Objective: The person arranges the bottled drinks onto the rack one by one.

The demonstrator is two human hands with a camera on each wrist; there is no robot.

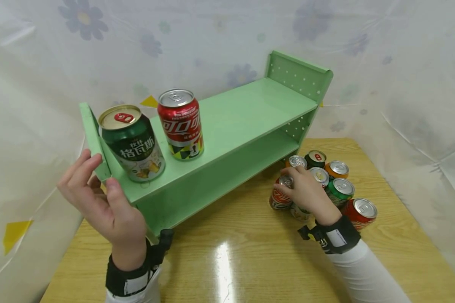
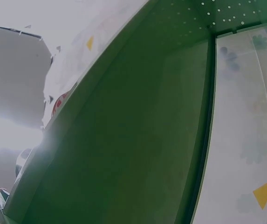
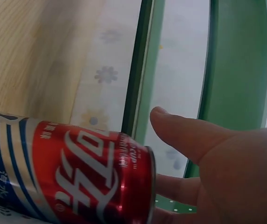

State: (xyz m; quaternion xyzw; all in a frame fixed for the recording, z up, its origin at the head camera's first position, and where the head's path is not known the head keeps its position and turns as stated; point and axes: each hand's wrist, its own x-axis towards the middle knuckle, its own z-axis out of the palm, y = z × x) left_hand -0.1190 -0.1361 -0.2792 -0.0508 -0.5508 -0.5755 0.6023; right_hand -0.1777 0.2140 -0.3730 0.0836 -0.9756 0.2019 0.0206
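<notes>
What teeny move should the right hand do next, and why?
The right hand should probably curl round the red metal drink can at its fingertips: its thumb stands apart from the can. A green-and-white metal can and another red one already stand on the pale-green shelf, with bare space alongside.

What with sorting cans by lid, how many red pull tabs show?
2: a red tab on the kvass can atop the green rack; another tab on the dark can beyond the right hand, which may hide more.
</notes>
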